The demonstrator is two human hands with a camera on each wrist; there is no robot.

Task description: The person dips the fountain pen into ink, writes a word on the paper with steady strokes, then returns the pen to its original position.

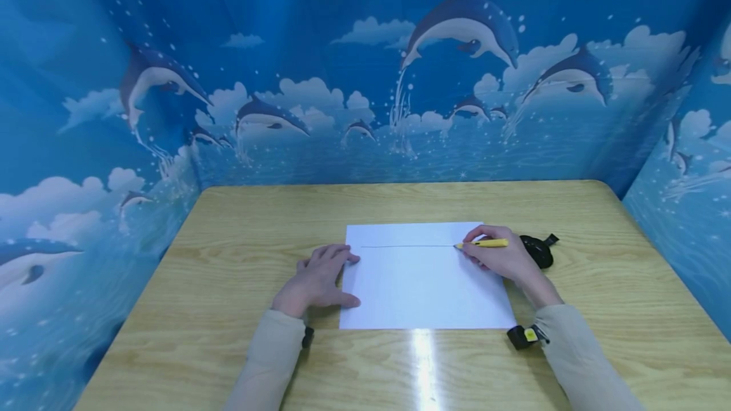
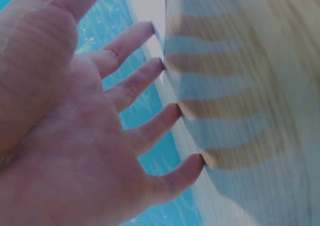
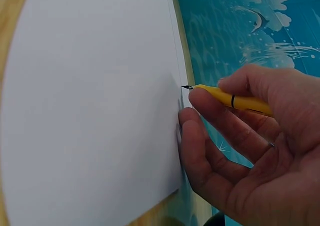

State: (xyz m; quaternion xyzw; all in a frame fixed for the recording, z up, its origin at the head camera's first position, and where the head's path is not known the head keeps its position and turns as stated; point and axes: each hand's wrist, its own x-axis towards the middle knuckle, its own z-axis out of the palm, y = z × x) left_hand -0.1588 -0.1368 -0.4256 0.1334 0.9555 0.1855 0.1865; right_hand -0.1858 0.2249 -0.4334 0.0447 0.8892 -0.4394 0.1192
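A white sheet of paper (image 1: 422, 290) lies on the table, with a thin dark line (image 1: 408, 246) running across its upper part. My right hand (image 1: 502, 255) pinches a yellow fountain pen (image 3: 245, 103) between thumb and fingers. The pen's dark nib (image 3: 187, 87) touches the paper at the line's right end. The other right fingers are bent beneath the pen, beside the sheet's surface. My left hand (image 1: 320, 278) is spread at the sheet's left edge. In the left wrist view, its fingertips (image 2: 192, 167) rest on the wood and at the paper's edge.
A black rounded object (image 1: 537, 252) with a small tab lies just right of my right hand, partly hidden by it. The wood-grain table (image 1: 240, 227) extends around the sheet. A blue dolphin-print curtain (image 1: 342, 37) stands behind and at both sides.
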